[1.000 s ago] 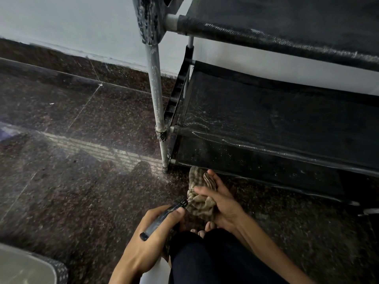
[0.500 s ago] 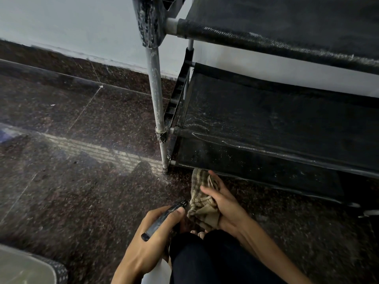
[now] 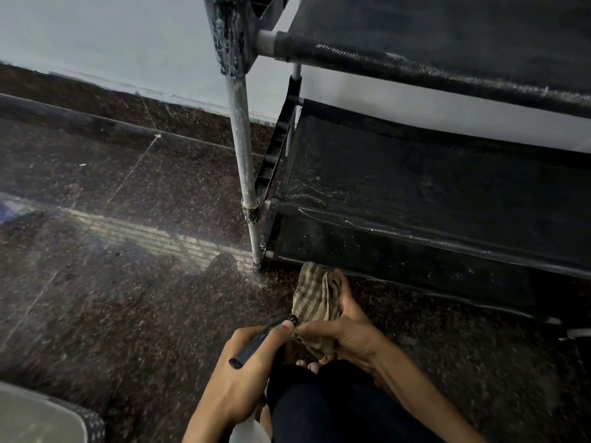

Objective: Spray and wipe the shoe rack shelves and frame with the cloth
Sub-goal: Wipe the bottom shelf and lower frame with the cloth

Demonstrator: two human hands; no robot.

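Note:
The shoe rack has a grey metal leg (image 3: 243, 161) and black fabric shelves; the lower shelf (image 3: 431, 193) shows wet streaks near its left end, and an upper shelf (image 3: 447, 36) hangs above it. My left hand (image 3: 243, 375) grips a spray bottle (image 3: 260, 342) with a black head, its nozzle touching the cloth. My right hand (image 3: 345, 330) holds the striped brown cloth (image 3: 315, 298) bunched up, just in front of the rack's bottom rail. The bottle's white body is mostly hidden under my wrist.
Dark speckled stone floor (image 3: 112, 298) spreads to the left. A white wall (image 3: 112, 36) with a dark skirting runs behind the rack. A pale container's corner (image 3: 38, 417) sits at the bottom left. My dark-clad knee (image 3: 335, 407) fills the bottom centre.
The cloth and my right hand have drawn back slightly toward the bottle, so the nozzle now meets the cloth. The rack has not moved.

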